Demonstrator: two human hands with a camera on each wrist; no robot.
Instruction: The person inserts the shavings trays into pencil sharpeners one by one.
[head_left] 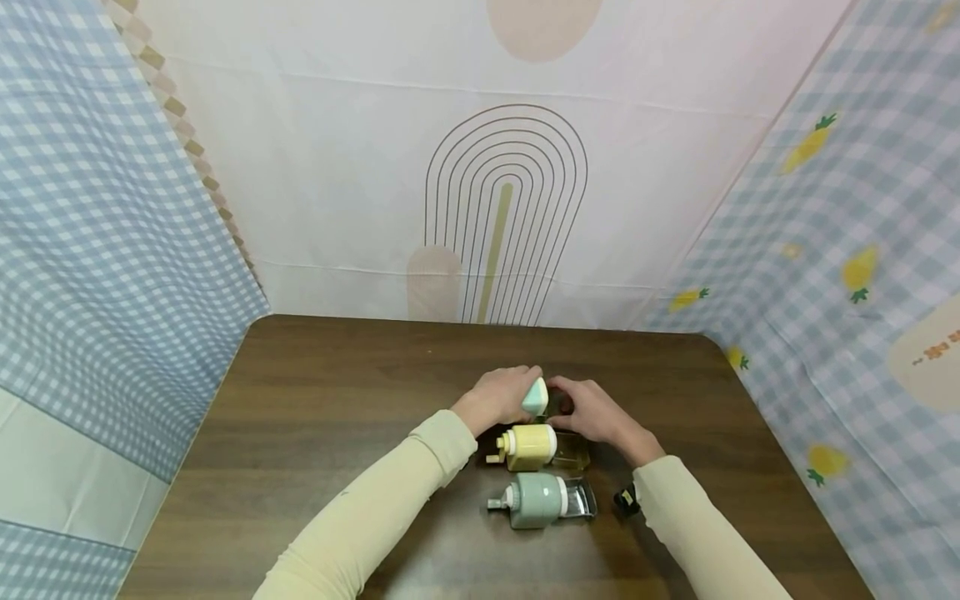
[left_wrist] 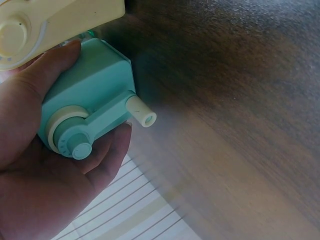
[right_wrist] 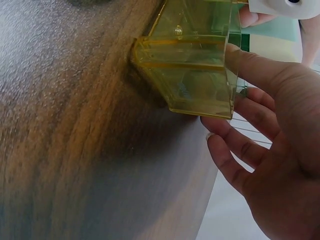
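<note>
My left hand point(head_left: 501, 393) grips a mint green crank pencil sharpener point(left_wrist: 100, 75) by its body, and its crank with a cream knob points out past the palm. My right hand point(head_left: 592, 410) is at the other end of that sharpener. Its thumb and fingers curl around the see-through green drawer, partly hidden behind a see-through yellow drawer point(right_wrist: 195, 85) in the right wrist view. Just nearer to me lies a yellow crank pencil sharpener point(head_left: 531, 446), on its side. A grey-green pencil sharpener point(head_left: 537, 500) with a clear drawer lies in front of it, parallel.
The brown wooden table point(head_left: 337, 383) has its back edge against a white printed cloth point(head_left: 337, 192). Checked cloths hang left and right. A small black object point(head_left: 626, 500) shows beside the right sleeve; its kind is unclear.
</note>
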